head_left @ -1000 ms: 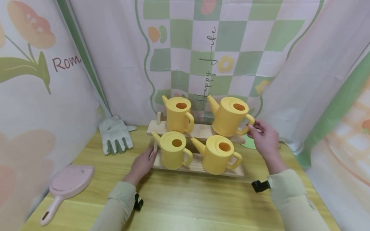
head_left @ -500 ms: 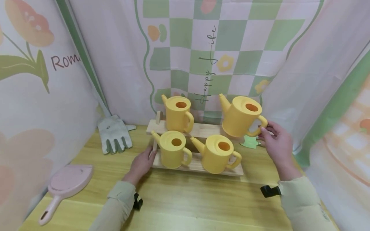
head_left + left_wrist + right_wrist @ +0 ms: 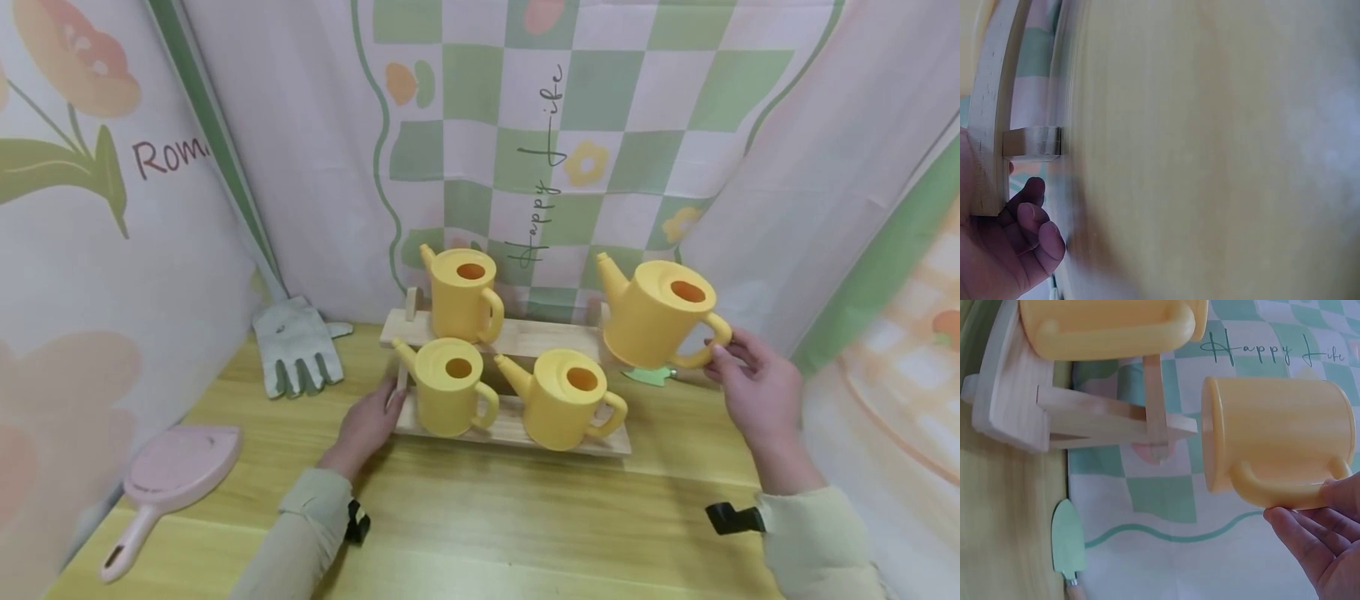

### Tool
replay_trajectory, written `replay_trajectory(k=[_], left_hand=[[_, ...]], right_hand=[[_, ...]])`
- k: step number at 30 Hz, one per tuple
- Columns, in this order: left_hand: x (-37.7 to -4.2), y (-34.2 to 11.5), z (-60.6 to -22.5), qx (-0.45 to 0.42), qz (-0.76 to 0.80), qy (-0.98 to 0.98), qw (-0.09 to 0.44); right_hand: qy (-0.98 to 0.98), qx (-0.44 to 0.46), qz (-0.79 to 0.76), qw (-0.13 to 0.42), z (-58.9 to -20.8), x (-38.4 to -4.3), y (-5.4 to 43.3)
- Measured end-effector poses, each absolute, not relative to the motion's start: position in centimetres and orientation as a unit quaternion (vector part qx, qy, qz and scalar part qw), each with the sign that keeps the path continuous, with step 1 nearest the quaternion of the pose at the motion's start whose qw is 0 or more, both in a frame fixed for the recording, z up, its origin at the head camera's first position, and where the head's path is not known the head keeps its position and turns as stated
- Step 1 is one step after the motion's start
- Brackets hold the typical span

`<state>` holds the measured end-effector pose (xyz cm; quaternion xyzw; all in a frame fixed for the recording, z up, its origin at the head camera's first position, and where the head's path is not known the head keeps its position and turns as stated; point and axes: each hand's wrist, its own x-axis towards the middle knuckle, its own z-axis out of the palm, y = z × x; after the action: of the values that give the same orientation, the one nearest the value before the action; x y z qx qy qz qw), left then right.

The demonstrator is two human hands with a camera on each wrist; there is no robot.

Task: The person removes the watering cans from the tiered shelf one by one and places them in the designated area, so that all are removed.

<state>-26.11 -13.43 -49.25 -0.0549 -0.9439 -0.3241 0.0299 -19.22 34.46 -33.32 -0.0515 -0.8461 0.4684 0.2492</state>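
By its handle, my right hand [image 3: 759, 387] pinches a yellow watering can [image 3: 660, 312], held up beyond the right end of the wooden two-tier plant stand [image 3: 536, 337]. In the right wrist view this can [image 3: 1285, 431] hangs apart from the stand [image 3: 1016, 394], thumb and fingers on its handle. My left hand [image 3: 367, 423] grips the left end of the lower tier; in the left wrist view its fingers [image 3: 1034, 219] curl beneath the board [image 3: 994, 106]. Another can [image 3: 461, 296] stands on the upper tier. Two more, a left can [image 3: 447, 392] and a right can [image 3: 562, 400], stand on the lower.
A small green trowel [image 3: 651, 376] lies behind the stand's right end. Grey-white work gloves [image 3: 298, 342] lie at the table's back left. Nearer on the left is a pink dustpan [image 3: 176, 471]. Printed curtains [image 3: 315, 167] border the wooden table [image 3: 480, 533].
My right hand has carried its watering can off the upper tier and to the right, uncovering the board and the trowel behind. My left hand stays at the stand's left end.
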Motion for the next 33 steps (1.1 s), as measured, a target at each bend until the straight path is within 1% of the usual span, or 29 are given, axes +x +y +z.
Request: replay_trajectory(k=[11,20,27,33], left_hand=[[-26.2,-13.5,-49.4,-0.051,-0.326,-0.944,0.024],[-26.1,-13.4,-49.4,-0.051,-0.326,-0.944,0.028],[-26.1,-13.4,-49.3,-0.051,-0.324,-0.944,0.027],[-26.1,-13.4,-49.2,-0.05,-0.325,-0.944,0.025]], right_hand=[[-0.822,-0.043,0.509,0.251,-34.2,-18.2,36.5],[-0.817,-0.055,0.517,0.248,-34.7,-17.0,38.4],[-0.767,-0.055,0.586,0.255,-34.8,-16.2,39.2],[-0.786,-0.078,0.562,0.246,-35.4,-15.7,40.0]])
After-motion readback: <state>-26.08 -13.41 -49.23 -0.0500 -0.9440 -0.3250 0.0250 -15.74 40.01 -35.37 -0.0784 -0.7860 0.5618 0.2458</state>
